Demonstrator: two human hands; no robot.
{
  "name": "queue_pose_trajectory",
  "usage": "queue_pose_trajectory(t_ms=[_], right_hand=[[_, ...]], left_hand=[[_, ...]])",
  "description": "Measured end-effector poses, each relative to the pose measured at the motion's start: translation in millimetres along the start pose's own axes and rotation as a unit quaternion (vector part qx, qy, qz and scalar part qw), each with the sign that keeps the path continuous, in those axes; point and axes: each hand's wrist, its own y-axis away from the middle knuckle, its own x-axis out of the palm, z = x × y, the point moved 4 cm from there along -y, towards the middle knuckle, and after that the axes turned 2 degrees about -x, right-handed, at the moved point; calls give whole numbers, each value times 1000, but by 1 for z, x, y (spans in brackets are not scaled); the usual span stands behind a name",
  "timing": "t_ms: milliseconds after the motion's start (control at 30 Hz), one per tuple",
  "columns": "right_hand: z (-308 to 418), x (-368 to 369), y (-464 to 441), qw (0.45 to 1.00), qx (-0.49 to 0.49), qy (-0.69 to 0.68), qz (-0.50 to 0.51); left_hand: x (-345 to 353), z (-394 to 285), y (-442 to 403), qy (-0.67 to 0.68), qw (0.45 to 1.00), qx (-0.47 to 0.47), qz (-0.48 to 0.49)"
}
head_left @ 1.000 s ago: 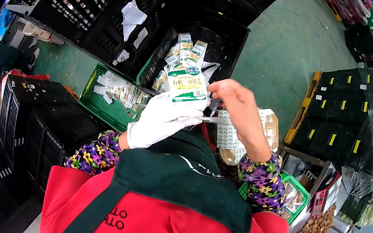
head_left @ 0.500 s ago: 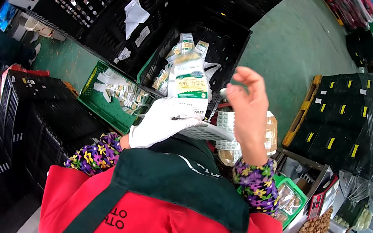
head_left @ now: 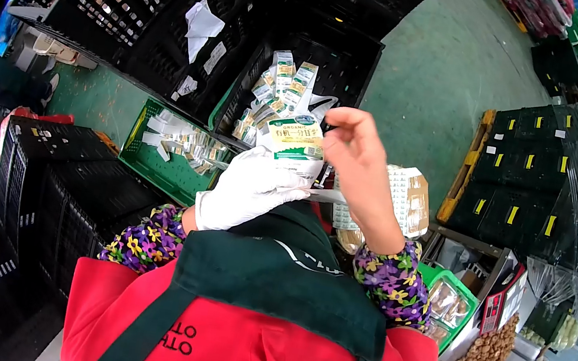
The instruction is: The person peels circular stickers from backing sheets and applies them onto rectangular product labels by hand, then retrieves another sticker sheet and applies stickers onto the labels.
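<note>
My left hand (head_left: 254,186), in a white glove, is closed around a white strip of printed labels. The label (head_left: 296,135) at its upper end is white, green and yellow and faces up. My right hand (head_left: 361,165) is bare, with its thumb and curled fingers at the label's right edge; they appear to pinch it, though the exact contact is small. Beyond the hands, a pile of similar labels (head_left: 290,84) lies in a black crate (head_left: 357,59). A pale flat edge shows under my left fingers, mostly hidden.
A green crate (head_left: 175,184) with more label strips stands at the left. Right of my hand are wrapped packs (head_left: 407,199) and a green tray (head_left: 466,303) of packages. Black crates (head_left: 55,174) rise at the left, and a wrapped crate stack (head_left: 547,176) stands at the right.
My right hand has moved left to the label's edge, its fingers drawing closer together. The label has tilted lower, uncovering more of the pile behind it.
</note>
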Motion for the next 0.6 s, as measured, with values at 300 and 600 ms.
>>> queue_pose_trajectory(t_ms=[300,600], right_hand=[[13,-16,23,926,-150,345,16],[10,-20,33,925,-140,349,-54]], left_hand=[[-14,18,-13,263,923,-266,-85],[-19,18,-18,306,908,-252,-134]])
